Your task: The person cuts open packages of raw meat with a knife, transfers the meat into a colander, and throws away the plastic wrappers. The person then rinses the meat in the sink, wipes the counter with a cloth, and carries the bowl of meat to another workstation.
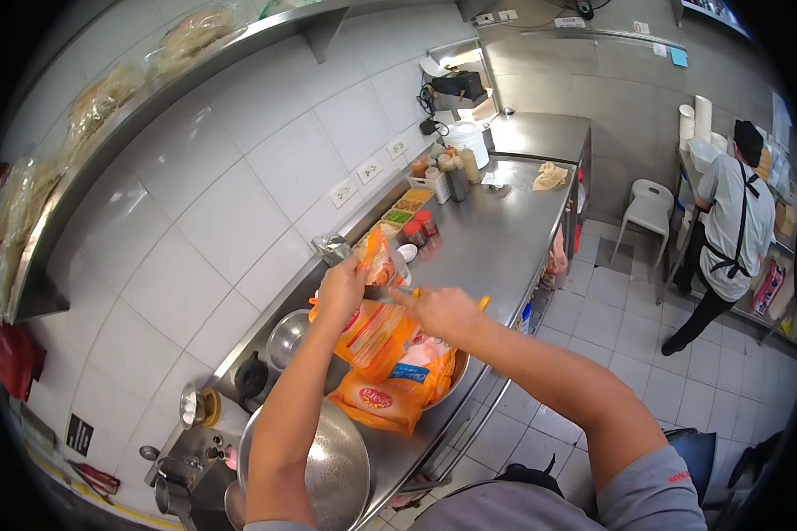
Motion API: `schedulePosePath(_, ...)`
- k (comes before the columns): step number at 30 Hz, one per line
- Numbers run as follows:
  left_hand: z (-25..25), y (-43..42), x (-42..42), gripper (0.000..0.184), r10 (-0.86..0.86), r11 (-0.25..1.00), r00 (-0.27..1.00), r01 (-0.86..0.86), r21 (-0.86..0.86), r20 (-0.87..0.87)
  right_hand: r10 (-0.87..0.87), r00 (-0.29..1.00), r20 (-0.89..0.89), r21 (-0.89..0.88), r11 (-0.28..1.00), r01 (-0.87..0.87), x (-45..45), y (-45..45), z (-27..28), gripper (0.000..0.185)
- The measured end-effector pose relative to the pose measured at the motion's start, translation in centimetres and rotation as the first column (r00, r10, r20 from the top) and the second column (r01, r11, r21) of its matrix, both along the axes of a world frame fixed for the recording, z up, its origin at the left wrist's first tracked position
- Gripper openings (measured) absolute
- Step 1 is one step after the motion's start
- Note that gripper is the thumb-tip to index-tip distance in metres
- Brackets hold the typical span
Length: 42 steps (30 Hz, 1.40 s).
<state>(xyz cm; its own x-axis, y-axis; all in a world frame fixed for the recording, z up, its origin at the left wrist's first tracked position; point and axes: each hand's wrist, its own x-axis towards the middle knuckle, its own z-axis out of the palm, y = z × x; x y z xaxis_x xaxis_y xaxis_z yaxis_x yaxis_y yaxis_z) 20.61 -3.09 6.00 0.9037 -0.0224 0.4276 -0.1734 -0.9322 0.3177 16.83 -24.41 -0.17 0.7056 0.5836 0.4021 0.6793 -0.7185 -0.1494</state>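
Note:
My left hand (341, 285) is closed on the top of an orange-and-clear plastic bag (378, 264), held up over the steel counter. Just right of it, my right hand (438, 311) is wrapped round a knife (381, 292), whose blade points toward the bag. Below both hands lie more orange packages: one with stripes (372, 336) and one with a red oval label (381, 398). They rest in and over a metal bowl (459, 380), with pale contents partly visible beside them.
A large steel colander (332, 460) and a smaller bowl (289, 340) stand at the near left. Red-lidded jars (421, 226), sauce bottles (456, 177) and a cloth (550, 176) are farther along the counter (514, 230). A co-worker (735, 212) stands at the right by a stool (646, 212).

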Motion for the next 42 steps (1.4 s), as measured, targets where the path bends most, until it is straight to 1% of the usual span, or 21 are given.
schedulePosePath(3, -0.5, 0.0, -0.6, 0.028, 0.02, 1.0, 1.0, -0.02, 0.01, 0.01, 0.006, 1.0, -0.001, 0.019, 1.0, -0.006, 0.6, 1.2, 1.4, 0.047)
schedulePosePath(5, -0.3, 0.3, -0.5, 0.028, 0.043, 0.999, 0.999, -0.043, 0.011, 0.003, 0.015, 0.996, -0.089, -0.067, 0.998, -0.021, 0.9, 2.6, 2.4, 0.045)
schedulePosePath(8, 0.1, 1.9, -0.4, 0.028, 0.087, 0.996, 0.996, -0.087, 0.002, 0.029, 0.037, 0.997, -0.069, -0.063, 0.997, -0.041, 1.2, 2.4, 2.6, 0.047)
schedulePosePath(12, -0.6, 4.8, 0.0, 0.027, 0.068, 0.996, 0.994, -0.063, -0.069, 0.084, 0.05, 0.993, -0.11, -0.077, 0.995, -0.059, -1.6, -2.1, 3.9, 0.047)
schedulePosePath(14, -0.3, 5.3, 0.4, 0.026, 0.084, 0.991, 0.99, -0.072, -0.112, 0.112, -0.065, 0.978, -0.196, -0.067, 0.996, 0.053, -3.6, -4.7, 4.1, 0.049)
schedulePosePath(15, -0.1, 5.0, 0.2, 0.026, 0.074, 0.921, 0.997, -0.072, -0.383, -0.009, -0.065, 0.978, -0.197, -0.068, 0.996, 0.052, -3.7, -5.1, 2.9, 0.049)
schedulePosePath(16, -0.2, 4.8, 0.0, 0.026, 0.027, 0.781, 0.992, -0.1, -0.616, -0.126, -0.068, 0.974, -0.217, -0.061, 0.997, 0.056, -3.8, -5.2, 1.3, 0.048)
schedulePosePath(17, -0.6, 4.7, 0.5, 0.026, 0.019, 0.787, 0.992, -0.092, -0.61, -0.125, -0.076, 0.97, -0.231, -0.05, 0.997, 0.066, -4.1, -5.3, 0.0, 0.048)
schedulePosePath(18, -1.6, 4.8, 1.6, 0.025, -0.029, 0.702, 0.99, -0.076, -0.709, -0.135, -0.086, 0.971, -0.225, -0.044, 0.996, 0.079, -5.1, -5.2, -0.5, 0.048)
schedulePosePath(19, -1.7, 4.4, 2.0, 0.024, -0.077, 0.603, 0.987, -0.065, -0.795, -0.139, -0.042, 0.97, -0.239, 0.043, 0.998, 0.053, -6.5, -4.9, -0.8, 0.048)
schedulePosePath(20, -1.9, 4.3, 2.1, 0.024, -0.083, 0.608, 0.987, -0.059, -0.792, -0.138, 0.008, 0.967, -0.254, 0.129, 0.991, 0.026, -7.5, -4.6, -1.0, 0.048)
schedulePosePath(22, -1.3, 3.4, 1.4, 0.021, -0.131, 0.405, 0.979, -0.09, -0.91, -0.155, 0.005, 0.952, -0.305, 0.134, 0.99, 0.038, -8.1, -4.2, -0.9, 0.049)
schedulePosePath(23, -1.0, 3.1, 1.0, 0.021, -0.133, 0.412, 0.977, -0.096, -0.906, -0.164, 0.007, 0.934, -0.358, 0.133, 0.99, 0.044, -8.6, -3.9, -1.0, 0.051)
schedulePosePath(27, -1.4, 2.7, 1.3, 0.016, -0.144, 0.376, 0.978, -0.087, -0.922, -0.151, 0.029, 0.934, -0.355, 0.139, 0.99, 0.022, -8.2, -3.4, 0.4, 0.054)
schedulePosePath(29, -2.2, 2.7, 2.0, 0.015, -0.146, 0.379, 0.98, -0.072, -0.923, -0.137, -0.033, 0.938, -0.345, 0.064, 0.996, 0.058, -7.9, -3.0, 0.1, 0.055)
schedulePosePath(31, -2.2, 2.1, 2.3, 0.013, -0.101, 0.486, 0.984, -0.077, -0.871, -0.144, -0.069, 0.94, -0.334, 0.064, 0.993, 0.096, -8.7, -2.6, 0.1, 0.057)
schedulePosePath(32, -2.3, 1.8, 2.4, 0.013, -0.111, 0.487, 0.984, -0.07, -0.87, -0.142, -0.099, 0.94, -0.327, 0.064, 0.99, 0.126, -9.3, -2.3, -0.1, 0.058)
schedulePosePath(35, -2.2, 0.4, 2.0, 0.012, -0.111, 0.388, 0.988, -0.054, -0.92, -0.105, -0.174, 0.922, -0.345, 0.095, 0.971, 0.219, -10.1, -0.3, -2.5, 0.06)
schedulePosePath(37, -3.0, -0.1, 2.5, 0.011, -0.093, 0.271, 0.994, -0.021, -0.962, -0.048, -0.195, 0.907, -0.373, 0.131, 0.957, 0.26, -10.8, 1.3, -3.5, 0.061)
schedulePosePath(39, -3.5, -0.4, 3.1, 0.011, -0.086, 0.233, 0.996, 0.003, -0.972, -0.018, -0.21, 0.891, -0.402, 0.166, 0.94, 0.296, -11.2, 2.7, -4.4, 0.062)
schedulePosePath(42, -3.6, -1.1, 3.1, 0.011, -0.064, 0.143, 0.998, 0.027, -0.989, 0.018, -0.155, 0.875, -0.458, 0.273, 0.913, 0.304, -11.3, 4.3, -5.1, 0.061)
